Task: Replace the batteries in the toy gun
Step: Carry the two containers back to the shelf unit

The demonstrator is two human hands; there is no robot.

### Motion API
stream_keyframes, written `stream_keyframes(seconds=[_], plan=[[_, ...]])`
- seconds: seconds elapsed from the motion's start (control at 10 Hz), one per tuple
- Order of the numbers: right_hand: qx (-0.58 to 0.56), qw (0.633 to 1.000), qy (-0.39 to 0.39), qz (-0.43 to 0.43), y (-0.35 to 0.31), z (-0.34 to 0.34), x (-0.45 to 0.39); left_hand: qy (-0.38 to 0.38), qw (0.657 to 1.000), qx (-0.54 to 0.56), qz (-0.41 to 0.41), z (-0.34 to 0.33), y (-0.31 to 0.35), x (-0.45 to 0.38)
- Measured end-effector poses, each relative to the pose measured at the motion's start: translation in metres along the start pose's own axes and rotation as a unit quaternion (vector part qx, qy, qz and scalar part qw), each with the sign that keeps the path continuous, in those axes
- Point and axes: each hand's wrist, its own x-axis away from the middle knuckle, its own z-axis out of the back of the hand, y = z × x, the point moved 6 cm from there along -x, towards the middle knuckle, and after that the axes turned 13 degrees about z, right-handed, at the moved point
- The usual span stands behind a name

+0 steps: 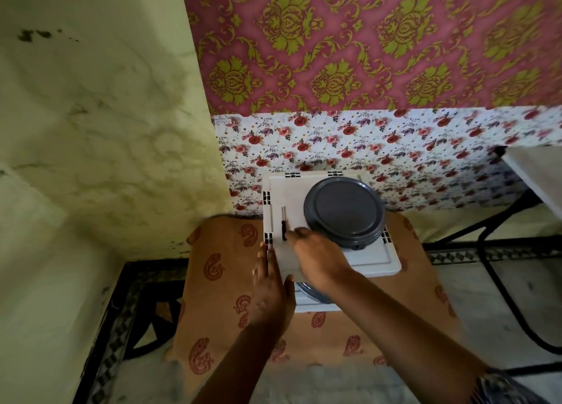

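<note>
on the white stool [386, 266] | right hand [316, 257] fingertips touching screwdriver [284, 224] | left hand [269, 288] flat, fingers straight, at stool edge

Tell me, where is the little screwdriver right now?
The screwdriver lies on the white box, left of the grey round lid, just beyond the right hand's fingertips.

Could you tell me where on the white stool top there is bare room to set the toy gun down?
Bare white plastic stool top shows at the near right corner, below the round grey lidded container. A narrow strip lies between the small black-handled screwdriver and the container. The left edge is crowded by the left hand and right hand.
</note>
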Motion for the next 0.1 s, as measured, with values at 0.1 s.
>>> stream_keyframes(seconds=[0.1], plan=[[-0.092,0.987,0.114,-0.068,0.0068,0.0233,0.0549,0.025,0.999,0.040,0.011,0.0156,0.0159,0.0185]])
